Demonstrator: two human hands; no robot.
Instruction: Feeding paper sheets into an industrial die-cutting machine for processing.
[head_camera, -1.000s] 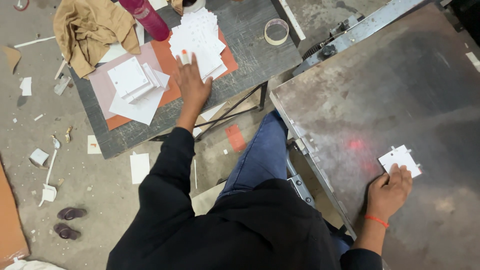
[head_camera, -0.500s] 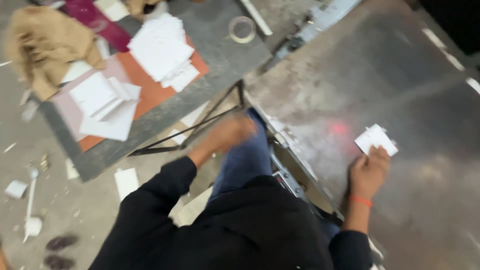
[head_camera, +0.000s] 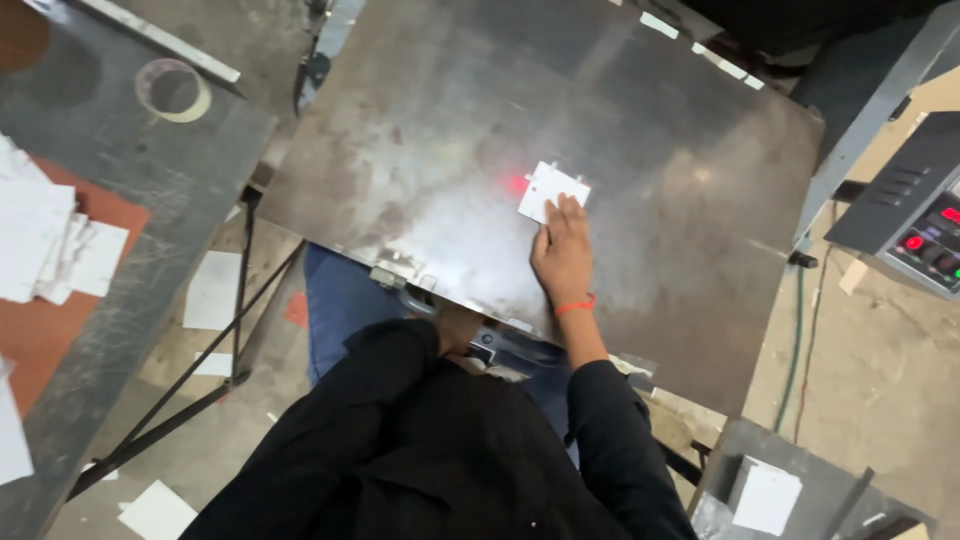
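Right hand (head_camera: 564, 255): flat on the steel plate, fingers together and outstretched, fingertips pressing the lower edge of one white card; red thread band at the wrist.
Left hand: mostly hidden under the near edge of the plate; open or closed cannot be told.
Steel plate (head_camera: 420, 130): one, large, scuffed, tilted; carries only the card and the hand.
White card (head_camera: 552, 189): one, small, near the plate's middle, toward its near edge; red light spot (head_camera: 518, 184) just beside its left corner.
Side table (head_camera: 150, 180): one, dark, left of the plate; loose stack of white cards (head_camera: 45, 245) on an orange sheet (head_camera: 50, 320) along its left edge; one tape ring (head_camera: 173, 90) near its far corner.
Control box (head_camera: 915, 215): one, grey, right of the plate, red lights showing.
Floor: several white scraps, uncounted.
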